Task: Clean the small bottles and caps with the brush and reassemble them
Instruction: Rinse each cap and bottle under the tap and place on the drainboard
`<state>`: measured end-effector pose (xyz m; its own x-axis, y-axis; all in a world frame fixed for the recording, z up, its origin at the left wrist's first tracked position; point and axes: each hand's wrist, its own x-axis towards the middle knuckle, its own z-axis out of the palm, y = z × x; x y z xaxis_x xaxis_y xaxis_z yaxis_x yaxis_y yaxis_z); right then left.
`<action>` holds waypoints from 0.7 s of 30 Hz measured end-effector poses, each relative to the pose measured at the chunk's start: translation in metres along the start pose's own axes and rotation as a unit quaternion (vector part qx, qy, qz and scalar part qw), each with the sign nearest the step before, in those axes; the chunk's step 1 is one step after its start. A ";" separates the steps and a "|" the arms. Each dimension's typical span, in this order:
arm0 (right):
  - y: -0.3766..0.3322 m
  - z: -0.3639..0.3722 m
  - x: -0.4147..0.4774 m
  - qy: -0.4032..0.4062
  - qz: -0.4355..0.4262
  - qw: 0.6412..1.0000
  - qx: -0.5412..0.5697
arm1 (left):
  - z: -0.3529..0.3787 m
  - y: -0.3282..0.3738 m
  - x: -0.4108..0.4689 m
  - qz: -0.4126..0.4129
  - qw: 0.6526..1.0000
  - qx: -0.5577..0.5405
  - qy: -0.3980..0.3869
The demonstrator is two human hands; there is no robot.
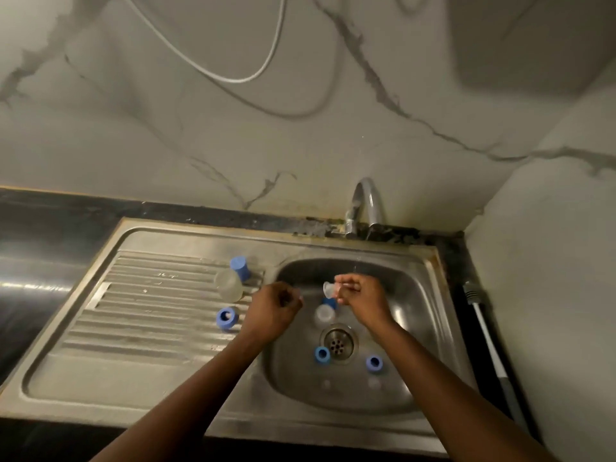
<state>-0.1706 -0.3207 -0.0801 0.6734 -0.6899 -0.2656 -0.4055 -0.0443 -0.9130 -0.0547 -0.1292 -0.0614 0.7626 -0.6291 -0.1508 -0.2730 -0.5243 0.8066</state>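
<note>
Clear little bottle [329, 289] sits pinched between the thumb and fingertips [350, 282] of my right hand [361, 296]. Its open mouth pokes out to the left past my fingers, up over the basin beyond the drain [337, 341]. My left hand [275, 303] hangs beyond and left of the drain, near the right hand but apart from it. Its fingers are curled into the palm, and I cannot tell whether they pinch anything. Just beyond the drain, under the held bottle, a capped bottle [325, 311] lies on the basin floor. One blue cap [322, 354] rests at the drain's near-left edge, and a second blue cap [374, 362] sits right of the drain. Far left of the drain, on the ribbed drainboard [150, 295], a third blue cap [226, 317] stands open side up, and beyond it lies a larger capped bottle [233, 278]
</note>
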 end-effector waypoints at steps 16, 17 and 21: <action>-0.054 -0.071 0.054 0.133 -0.011 0.987 0.085 | 0.076 0.117 0.091 -0.118 0.876 -0.459 -0.086; -0.054 -0.069 0.056 0.145 -0.012 0.987 0.064 | 0.077 0.116 0.091 -0.124 0.867 -0.475 -0.089; -0.059 -0.057 0.059 0.180 -0.016 0.984 0.006 | 0.082 0.112 0.091 -0.127 0.859 -0.489 -0.082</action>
<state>-0.1423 -0.3996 -0.0244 0.4227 -0.8992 -0.1127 -0.3790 -0.0624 -0.9233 -0.0638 -0.2922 -0.0311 0.6108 -0.6798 -0.4061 0.5736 0.0263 0.8187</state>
